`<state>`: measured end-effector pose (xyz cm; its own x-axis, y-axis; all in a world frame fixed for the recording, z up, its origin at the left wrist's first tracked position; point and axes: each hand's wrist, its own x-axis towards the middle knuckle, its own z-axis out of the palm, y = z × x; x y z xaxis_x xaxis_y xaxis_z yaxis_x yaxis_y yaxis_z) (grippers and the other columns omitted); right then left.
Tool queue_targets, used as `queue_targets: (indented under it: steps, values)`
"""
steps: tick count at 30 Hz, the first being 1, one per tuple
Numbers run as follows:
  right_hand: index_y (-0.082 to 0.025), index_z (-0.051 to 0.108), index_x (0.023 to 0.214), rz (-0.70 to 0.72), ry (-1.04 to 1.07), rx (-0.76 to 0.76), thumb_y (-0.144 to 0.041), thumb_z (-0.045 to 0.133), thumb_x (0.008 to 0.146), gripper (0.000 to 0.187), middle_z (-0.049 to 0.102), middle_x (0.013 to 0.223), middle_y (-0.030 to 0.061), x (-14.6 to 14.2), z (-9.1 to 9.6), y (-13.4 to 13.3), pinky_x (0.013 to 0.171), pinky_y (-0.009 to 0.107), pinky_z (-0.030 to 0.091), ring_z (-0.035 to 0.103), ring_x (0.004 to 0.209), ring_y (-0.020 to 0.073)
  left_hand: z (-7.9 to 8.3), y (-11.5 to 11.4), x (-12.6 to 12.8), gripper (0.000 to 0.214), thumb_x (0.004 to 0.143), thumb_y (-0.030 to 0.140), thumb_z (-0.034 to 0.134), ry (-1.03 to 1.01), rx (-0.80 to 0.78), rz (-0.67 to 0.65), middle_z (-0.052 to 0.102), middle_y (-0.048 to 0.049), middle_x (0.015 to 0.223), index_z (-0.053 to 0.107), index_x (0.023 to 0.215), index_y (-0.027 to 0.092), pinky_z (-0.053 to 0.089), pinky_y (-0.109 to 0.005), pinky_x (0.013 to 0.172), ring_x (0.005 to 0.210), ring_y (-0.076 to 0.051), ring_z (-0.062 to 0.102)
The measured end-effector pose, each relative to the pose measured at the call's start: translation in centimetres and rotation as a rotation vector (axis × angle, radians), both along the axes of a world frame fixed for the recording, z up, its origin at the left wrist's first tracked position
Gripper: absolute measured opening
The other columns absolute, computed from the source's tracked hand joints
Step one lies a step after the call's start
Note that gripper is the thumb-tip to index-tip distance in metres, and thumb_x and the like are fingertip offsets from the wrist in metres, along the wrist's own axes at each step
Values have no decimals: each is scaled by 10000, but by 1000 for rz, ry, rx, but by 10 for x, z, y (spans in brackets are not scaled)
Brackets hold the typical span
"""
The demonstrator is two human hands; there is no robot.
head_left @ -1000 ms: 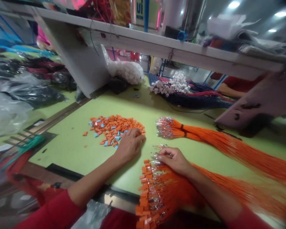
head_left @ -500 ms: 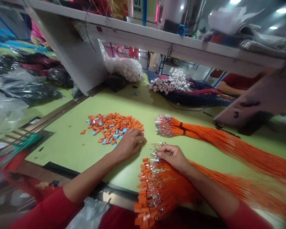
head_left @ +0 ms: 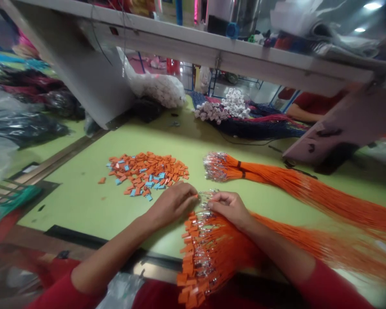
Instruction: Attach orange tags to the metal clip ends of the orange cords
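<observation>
A heap of small orange and blue connector housings (head_left: pixel 148 171) lies on the green table (head_left: pixel 83 201). My left hand (head_left: pixel 172 204) has its fingers pinched on a small orange housing, close to my right hand. My right hand (head_left: pixel 230 208) pinches the metal end of an orange wire over a bundle of orange wires (head_left: pixel 212 249), several of which carry orange housings at their ends. The two hands almost touch at the fingertips.
A tied bundle of orange wires with bare terminals (head_left: pixel 276 180) lies beyond my right hand. Dark blue wires with white connectors (head_left: pixel 231 109) sit at the back. A white shelf (head_left: pixel 212 47) hangs overhead. Another person's arm in a red sleeve (head_left: pixel 305 109) shows behind.
My left hand left the heap of housings and came back toward my right hand with fingers pinched. The view has shifted a little down and left.
</observation>
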<state>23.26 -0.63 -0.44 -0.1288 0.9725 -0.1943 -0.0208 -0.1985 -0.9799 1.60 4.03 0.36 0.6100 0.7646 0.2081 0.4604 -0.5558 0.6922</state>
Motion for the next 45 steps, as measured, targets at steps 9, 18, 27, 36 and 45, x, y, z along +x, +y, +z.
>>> queue_targets:
  steps: [9,18,27,36,45]
  values:
    - [-154,645,650,71,-78,40,-347,765,676,229,528,561,-49,0,13,-4,528,226,331,418,521,79,-7,-37,8,188,931,362,566,-415,-580,28,623,11,753,623,938,182,438,-222,566,600,-96,521]
    - [-149,633,634,110,-199,90,-266,684,691,139,493,557,-47,-3,12,-7,519,216,349,403,509,77,-17,-45,9,198,943,347,548,-457,-586,51,640,-22,786,634,972,170,455,-243,599,659,-122,559]
    - [-153,639,741,200,-272,147,-263,642,775,115,521,594,-38,-2,5,-12,503,202,328,407,526,85,-17,-60,18,156,932,283,563,-374,-314,231,707,-33,855,685,922,187,500,-277,742,791,-164,648]
    - [-151,627,761,255,-242,125,-331,669,816,193,505,611,-40,-2,1,-12,506,209,309,397,537,86,-22,-69,17,150,936,289,561,-312,-221,279,702,-31,843,679,917,197,515,-275,708,760,-162,651]
    - [-159,686,791,162,-146,116,-479,715,790,321,649,722,12,-5,11,-6,618,248,449,543,630,124,-23,-43,-40,165,923,322,520,203,188,497,636,-80,979,635,908,204,504,-368,744,888,-252,628]
